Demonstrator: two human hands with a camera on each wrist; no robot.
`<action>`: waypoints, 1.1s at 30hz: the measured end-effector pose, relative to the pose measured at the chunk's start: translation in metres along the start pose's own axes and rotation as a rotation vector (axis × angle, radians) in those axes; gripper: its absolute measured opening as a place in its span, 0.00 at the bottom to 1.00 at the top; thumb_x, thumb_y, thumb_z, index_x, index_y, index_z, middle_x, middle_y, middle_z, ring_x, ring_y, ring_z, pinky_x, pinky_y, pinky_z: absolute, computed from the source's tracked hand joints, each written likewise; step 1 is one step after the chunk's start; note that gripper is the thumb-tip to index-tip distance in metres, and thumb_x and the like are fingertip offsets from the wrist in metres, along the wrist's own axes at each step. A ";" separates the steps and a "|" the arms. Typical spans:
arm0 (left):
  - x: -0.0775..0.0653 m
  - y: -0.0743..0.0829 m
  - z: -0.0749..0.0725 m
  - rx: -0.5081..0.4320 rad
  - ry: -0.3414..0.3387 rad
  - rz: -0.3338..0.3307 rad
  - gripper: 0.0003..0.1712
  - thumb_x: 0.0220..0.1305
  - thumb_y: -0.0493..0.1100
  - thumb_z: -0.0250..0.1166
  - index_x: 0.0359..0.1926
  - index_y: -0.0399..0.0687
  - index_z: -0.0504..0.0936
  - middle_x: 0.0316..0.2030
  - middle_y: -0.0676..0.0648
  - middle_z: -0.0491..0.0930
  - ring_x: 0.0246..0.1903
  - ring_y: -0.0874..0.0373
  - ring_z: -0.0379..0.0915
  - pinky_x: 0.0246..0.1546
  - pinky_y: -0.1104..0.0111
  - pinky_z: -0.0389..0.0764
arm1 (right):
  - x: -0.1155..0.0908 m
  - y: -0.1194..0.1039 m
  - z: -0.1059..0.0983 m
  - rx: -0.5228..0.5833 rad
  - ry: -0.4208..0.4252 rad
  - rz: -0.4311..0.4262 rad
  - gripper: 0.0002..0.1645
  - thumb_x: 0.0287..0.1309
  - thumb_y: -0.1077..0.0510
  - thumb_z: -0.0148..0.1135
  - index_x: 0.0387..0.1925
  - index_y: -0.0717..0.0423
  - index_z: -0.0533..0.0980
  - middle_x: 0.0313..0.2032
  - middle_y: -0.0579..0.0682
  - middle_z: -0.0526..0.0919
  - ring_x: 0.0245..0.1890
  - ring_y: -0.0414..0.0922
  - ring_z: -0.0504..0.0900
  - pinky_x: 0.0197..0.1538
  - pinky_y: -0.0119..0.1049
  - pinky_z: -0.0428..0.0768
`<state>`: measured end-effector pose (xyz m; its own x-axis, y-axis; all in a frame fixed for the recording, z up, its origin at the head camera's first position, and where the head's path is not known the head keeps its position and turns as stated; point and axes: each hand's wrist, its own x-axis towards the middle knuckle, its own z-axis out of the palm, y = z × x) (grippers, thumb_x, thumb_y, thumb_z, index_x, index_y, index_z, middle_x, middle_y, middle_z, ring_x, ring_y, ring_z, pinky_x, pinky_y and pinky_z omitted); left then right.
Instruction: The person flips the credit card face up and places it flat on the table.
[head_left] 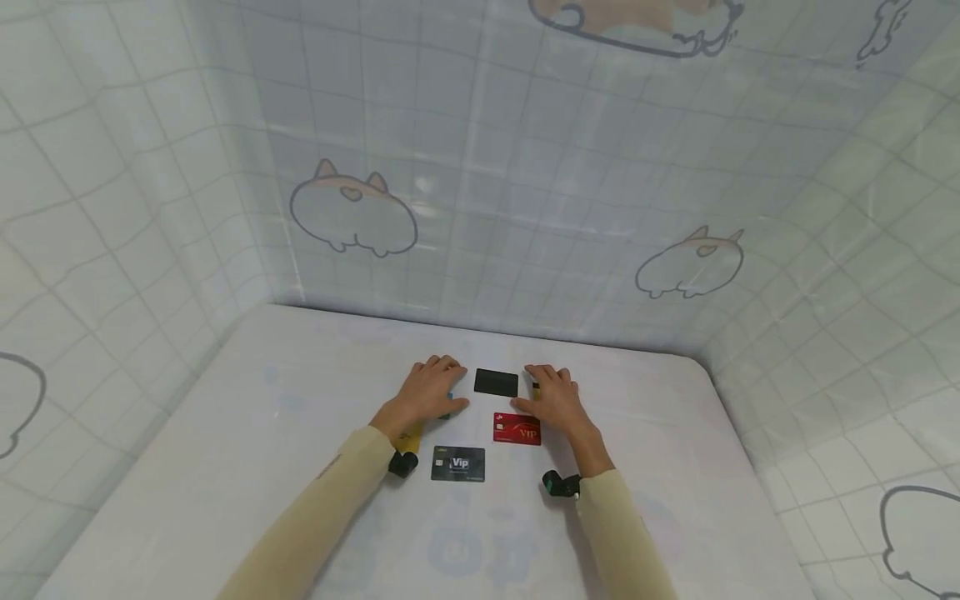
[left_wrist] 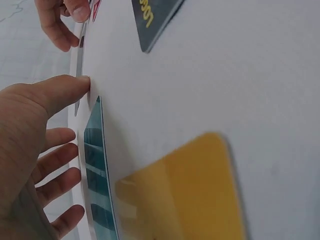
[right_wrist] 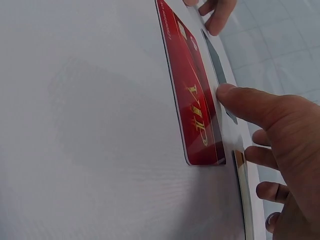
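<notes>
My left hand [head_left: 429, 390] is spread low over the table, its fingers relaxed. A teal card [left_wrist: 97, 175] lies just beside its fingers, mostly hidden from the head view, and a yellow card [left_wrist: 185, 195] sits near that wrist. Opposite, my right hand [head_left: 557, 402] has its thumb extended close to the red VIP card [head_left: 517, 428]. Under its fingers, partly covered, is a card with a gold and dark edge [head_left: 536, 390]. Between the two hands lies a plain black card [head_left: 496, 382]. Neither hand grips anything.
A dark grey Vip card [head_left: 458, 464] lies nearer my body, between the forearms. The white-covered table [head_left: 360, 533] ends at a curtain [head_left: 480, 208] with a grid and dog drawings, which also runs along both sides. Black devices [head_left: 403, 463] are worn at the wrists.
</notes>
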<state>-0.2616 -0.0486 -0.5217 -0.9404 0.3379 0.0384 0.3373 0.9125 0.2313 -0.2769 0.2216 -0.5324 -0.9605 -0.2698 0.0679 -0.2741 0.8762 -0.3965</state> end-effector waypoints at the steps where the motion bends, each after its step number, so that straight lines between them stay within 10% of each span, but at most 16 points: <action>1: 0.001 0.001 0.000 0.001 -0.002 -0.001 0.37 0.64 0.62 0.67 0.68 0.51 0.74 0.65 0.47 0.71 0.64 0.48 0.64 0.63 0.48 0.66 | 0.000 0.000 0.000 -0.004 0.004 -0.003 0.46 0.54 0.35 0.71 0.70 0.48 0.69 0.66 0.53 0.73 0.61 0.56 0.67 0.63 0.57 0.67; 33: 0.022 0.018 0.004 0.015 -0.033 -0.012 0.39 0.61 0.65 0.68 0.68 0.54 0.74 0.65 0.48 0.69 0.66 0.48 0.61 0.65 0.47 0.65 | 0.010 -0.003 0.002 -0.069 -0.034 0.017 0.41 0.55 0.33 0.68 0.68 0.38 0.72 0.66 0.51 0.70 0.60 0.55 0.66 0.59 0.56 0.68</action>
<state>-0.2761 -0.0235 -0.5205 -0.9427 0.3336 0.0038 0.3265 0.9199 0.2171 -0.2854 0.2152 -0.5327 -0.9632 -0.2672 0.0306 -0.2618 0.9057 -0.3333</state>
